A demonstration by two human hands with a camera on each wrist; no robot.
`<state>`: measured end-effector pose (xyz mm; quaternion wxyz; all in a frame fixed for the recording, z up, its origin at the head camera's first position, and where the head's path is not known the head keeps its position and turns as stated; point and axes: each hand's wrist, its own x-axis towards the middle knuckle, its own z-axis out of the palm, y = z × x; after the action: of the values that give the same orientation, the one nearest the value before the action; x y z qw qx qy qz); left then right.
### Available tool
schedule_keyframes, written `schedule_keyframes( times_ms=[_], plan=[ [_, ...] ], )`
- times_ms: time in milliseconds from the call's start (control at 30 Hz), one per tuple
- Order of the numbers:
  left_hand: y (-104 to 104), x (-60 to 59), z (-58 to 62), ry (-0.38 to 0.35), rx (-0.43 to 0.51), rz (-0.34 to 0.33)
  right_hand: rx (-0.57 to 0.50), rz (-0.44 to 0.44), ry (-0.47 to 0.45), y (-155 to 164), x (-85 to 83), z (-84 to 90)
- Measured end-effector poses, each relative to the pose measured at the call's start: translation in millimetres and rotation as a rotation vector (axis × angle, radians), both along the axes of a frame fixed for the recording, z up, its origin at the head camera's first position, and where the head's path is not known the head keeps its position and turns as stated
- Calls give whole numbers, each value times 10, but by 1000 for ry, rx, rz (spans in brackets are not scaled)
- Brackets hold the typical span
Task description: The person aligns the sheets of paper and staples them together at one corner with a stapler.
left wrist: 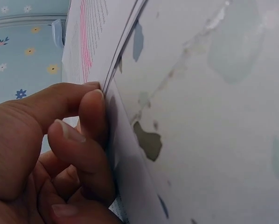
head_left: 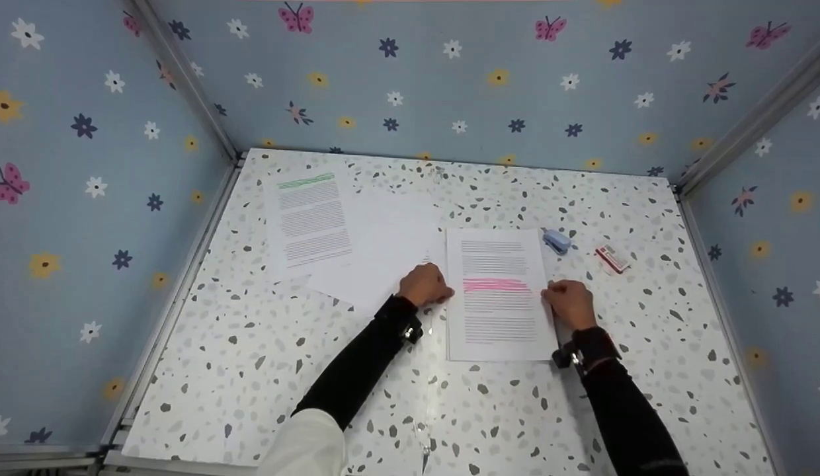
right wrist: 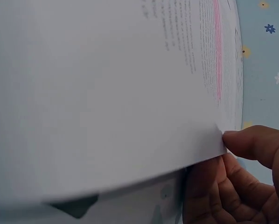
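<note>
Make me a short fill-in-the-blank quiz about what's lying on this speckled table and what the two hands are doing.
1. The left hand and the right hand hold opposite edges of a printed sheet marked with a ____ highlighted band.
2. The far-left sheet has a ____ highlighted band at its top.
3. Beyond the held sheet's right corner lies a small stapler coloured ____.

Missing words: pink; green; blue

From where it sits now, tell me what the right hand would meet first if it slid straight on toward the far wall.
Probably the blue stapler. The right hand grips the right edge of the pink-highlighted sheets, and the stapler lies just beyond, slightly left of its line. Depth is unclear; it may slip past.
</note>
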<state>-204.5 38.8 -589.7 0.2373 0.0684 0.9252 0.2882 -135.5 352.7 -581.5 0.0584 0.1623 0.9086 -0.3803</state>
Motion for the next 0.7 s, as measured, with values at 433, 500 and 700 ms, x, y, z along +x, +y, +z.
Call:
schedule_keyframes(
  times_ms=[433,500,700],
  plan=[
    [-55,-3,-4,-10,83,14,61,9,-21,-15,9,-11],
    [-77,-13,15,-32,149,53,63,11,-23,-17,10,0],
    [-106,-34,67,-163,367,185,54,12,-34,-36,17,34]
  ],
)
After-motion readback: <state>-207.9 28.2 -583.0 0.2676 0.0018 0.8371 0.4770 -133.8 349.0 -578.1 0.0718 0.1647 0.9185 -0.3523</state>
